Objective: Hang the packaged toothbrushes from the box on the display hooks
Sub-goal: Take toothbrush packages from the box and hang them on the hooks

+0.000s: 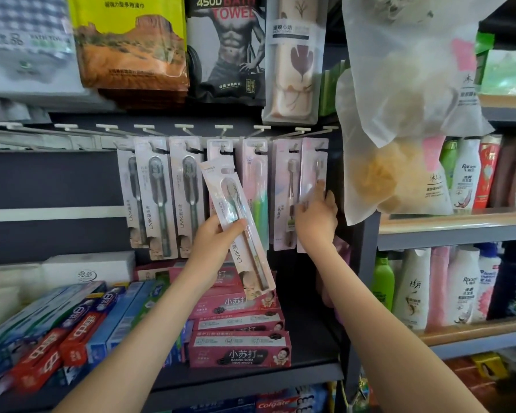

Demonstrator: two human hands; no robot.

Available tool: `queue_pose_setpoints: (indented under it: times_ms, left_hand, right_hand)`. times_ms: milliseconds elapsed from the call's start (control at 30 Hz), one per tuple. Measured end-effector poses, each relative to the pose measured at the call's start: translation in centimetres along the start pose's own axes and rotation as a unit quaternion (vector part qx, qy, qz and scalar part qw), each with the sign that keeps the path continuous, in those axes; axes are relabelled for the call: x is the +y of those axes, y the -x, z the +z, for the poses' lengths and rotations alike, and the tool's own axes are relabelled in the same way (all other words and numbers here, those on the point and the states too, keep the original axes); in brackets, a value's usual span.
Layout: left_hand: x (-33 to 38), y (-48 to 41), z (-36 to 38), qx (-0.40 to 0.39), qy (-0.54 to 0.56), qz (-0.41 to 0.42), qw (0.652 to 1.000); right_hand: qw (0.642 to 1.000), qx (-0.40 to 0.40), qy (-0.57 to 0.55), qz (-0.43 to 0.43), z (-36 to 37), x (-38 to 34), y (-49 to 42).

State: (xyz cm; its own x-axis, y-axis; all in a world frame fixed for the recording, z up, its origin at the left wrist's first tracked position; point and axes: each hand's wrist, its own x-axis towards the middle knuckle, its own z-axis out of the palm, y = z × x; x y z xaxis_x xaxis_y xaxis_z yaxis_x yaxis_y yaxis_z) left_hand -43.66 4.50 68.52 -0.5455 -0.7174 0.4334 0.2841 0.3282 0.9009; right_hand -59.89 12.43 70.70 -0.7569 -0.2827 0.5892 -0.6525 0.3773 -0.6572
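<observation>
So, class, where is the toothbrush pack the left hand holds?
Head view, centre: the toothbrush pack sits in the left hand, in front of the hanging row, above the pink toothpaste boxes.

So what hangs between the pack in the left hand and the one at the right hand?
In the head view, two hung packs separate the held LMK pack from the rightmost pack: a green toothbrush pack and a Nlepc pack.

I see room at middle left: bare hooks (105, 127) and the dark wall (51, 186) under them. Hanging packs (158, 198) fill the middle hooks. The loose pack (230, 192) in my left grip (218, 234) leans across them. At upper right a big bag (399, 99) hangs just beside my right grip (316, 219), which holds the last pack (313, 162). Toothpaste boxes (239, 347) crowd the shelf (251, 375) below.
</observation>
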Motion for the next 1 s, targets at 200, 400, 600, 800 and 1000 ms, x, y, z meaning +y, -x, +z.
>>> queue_pose_setpoints:
  times_ms: [200, 400, 600, 800, 1000]
  left_hand:
    - [0.1, 0.7, -1.7, -0.011, -0.026, 0.009, 1.000]
    - [1.6, 1.5, -6.6, 0.007, -0.018, 0.020, 1.000]
    - [3.4, 1.3, -13.4, 0.015, -0.008, -0.016, 1.000]
    - [4.7, 0.7, -19.7, -0.028, 0.002, -0.021, 0.999]
    - [5.9, -1.0, -24.3, 0.049, -0.269, 0.157, 0.949]
  right_hand:
    - [0.982, 0.037, -0.154, -0.106, 1.3, -2.0, 4.4]
    - [0.943, -0.123, -0.187, -0.247, 3.1, -6.9, 11.0]
    - [0.950, -0.124, -0.119, -0.261, 6.6, -12.8, 14.8]
    - [0.952, -0.141, -0.141, -0.231, 9.1, -18.4, 16.3]
    - [0.970, -0.100, -0.068, -0.212, 10.5, -20.6, 15.4]
